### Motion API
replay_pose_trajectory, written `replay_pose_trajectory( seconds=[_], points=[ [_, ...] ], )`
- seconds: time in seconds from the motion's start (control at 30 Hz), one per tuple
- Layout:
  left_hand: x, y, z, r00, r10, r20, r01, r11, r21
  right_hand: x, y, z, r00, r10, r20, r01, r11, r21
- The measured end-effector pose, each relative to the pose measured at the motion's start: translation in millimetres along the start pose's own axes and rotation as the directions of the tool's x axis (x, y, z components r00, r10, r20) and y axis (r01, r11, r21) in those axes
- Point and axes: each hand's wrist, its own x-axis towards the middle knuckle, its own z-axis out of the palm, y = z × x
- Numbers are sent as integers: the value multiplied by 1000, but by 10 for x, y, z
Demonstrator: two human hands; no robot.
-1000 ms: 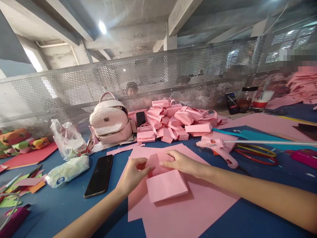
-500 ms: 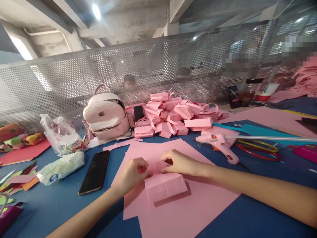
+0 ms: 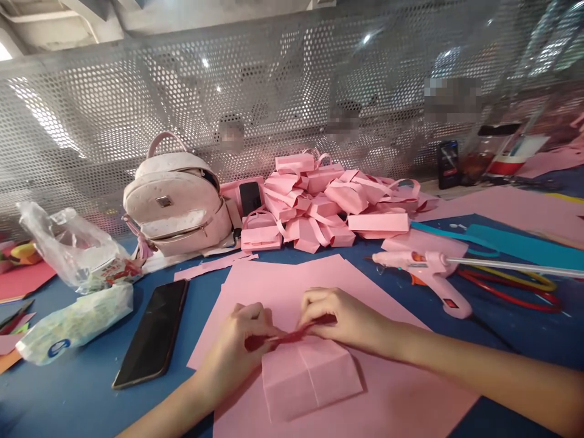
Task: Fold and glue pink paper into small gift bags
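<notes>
A folded pink paper box [image 3: 310, 377] lies on pink paper sheets [image 3: 396, 389] in front of me. At its far edge, my left hand [image 3: 244, 340] pinches a paper flap between thumb and fingers. My right hand [image 3: 337, 316] grips the same flap farther right, so the flap is held between both hands. Most of the flap is hidden behind the fingers.
Pink paper boxes [image 3: 314, 207] are heaped at the back beside a pale backpack [image 3: 176, 201]. A glue gun [image 3: 429, 274] rests at right near cables. To the left lie a phone [image 3: 152, 331], a tissue pack [image 3: 77, 322] and a plastic bag [image 3: 68, 243].
The view has tilted down and come closer. Both hands now squeeze the flap at the box's far edge, which showed between them as a raised panel before.
</notes>
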Motion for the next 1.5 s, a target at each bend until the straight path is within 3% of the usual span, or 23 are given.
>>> replay_pose_trajectory(
  seconds=[0.13, 0.23, 0.33, 0.5, 0.77, 0.9, 1.0, 1.1, 1.17, 1.33, 1.5],
  points=[
    [-15, -58, 2, 984, 176, -1, -174, 975, 140, 21, 78, 12, 988, -153, -4, 152, 987, -46],
    [-13, -75, -37, 928, 371, 17, -364, 899, 243, 34, 52, -59, 975, -213, 61, 220, 963, -158],
    [1, -60, -101, 878, 471, 84, -470, 817, 334, 28, -58, -183, 960, -222, 171, 264, 920, -288],
    [6, 36, -254, 842, 478, 250, -539, 725, 429, -43, -238, -308, 956, -122, 268, 239, 853, -463],
    [-29, 138, -506, 830, 409, 379, -557, 631, 540, -146, -253, -356, 969, -128, 211, 223, 819, -529],
    [-79, 82, -561, 831, 403, 383, -556, 606, 569, -204, -259, -423, 974, -169, 152, 224, 822, -524],
    [-115, 49, -585, 837, 406, 367, -547, 596, 588, -211, -293, -438, 970, -151, 192, 234, 801, -551],
    [-112, 69, -594, 847, 380, 372, -531, 627, 569, -166, -336, -434, 959, -80, 272, 230, 782, -579],
    [-82, 89, -584, 870, 337, 360, -486, 705, 516, -119, -349, -435, 961, -57, 270, 206, 801, -563],
    [19, 34, -517, 931, 246, 270, -323, 899, 296, -20, -298, -438, 969, -100, 226, 203, 841, -502],
    [43, -15, -386, 957, 197, 214, -225, 968, 114, -11, -240, -353, 964, -139, 228, 225, 884, -411]
  ],
)
